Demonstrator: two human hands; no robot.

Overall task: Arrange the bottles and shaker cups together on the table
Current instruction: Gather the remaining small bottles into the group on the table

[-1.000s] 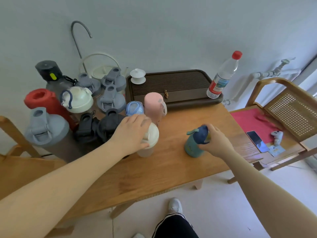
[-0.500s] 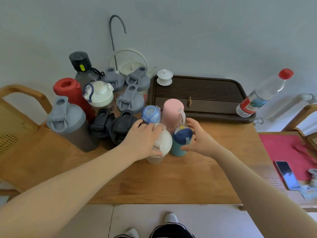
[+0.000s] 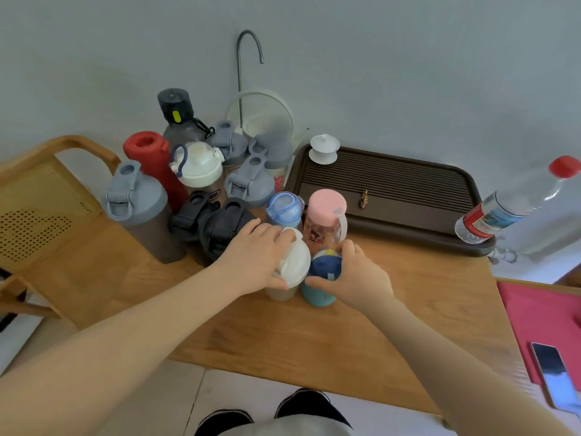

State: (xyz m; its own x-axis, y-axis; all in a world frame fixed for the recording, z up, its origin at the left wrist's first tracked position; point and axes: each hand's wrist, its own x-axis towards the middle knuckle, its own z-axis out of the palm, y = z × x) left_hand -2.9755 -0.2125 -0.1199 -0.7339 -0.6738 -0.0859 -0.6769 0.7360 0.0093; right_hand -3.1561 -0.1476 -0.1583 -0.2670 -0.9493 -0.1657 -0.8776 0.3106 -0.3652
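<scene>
The white-lidded cup (image 3: 290,265) was grasped from above by the left hand (image 3: 251,256); the teal bottle (image 3: 319,284), touching it, was held under the right hand's (image 3: 358,278) fingers.

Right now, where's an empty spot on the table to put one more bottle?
The wooden table is bare in front, between the near edge and both hands. It's also bare right of the teal bottle, below the dark tea tray. The back left is packed with shaker cups, like the grey shaker.
</scene>
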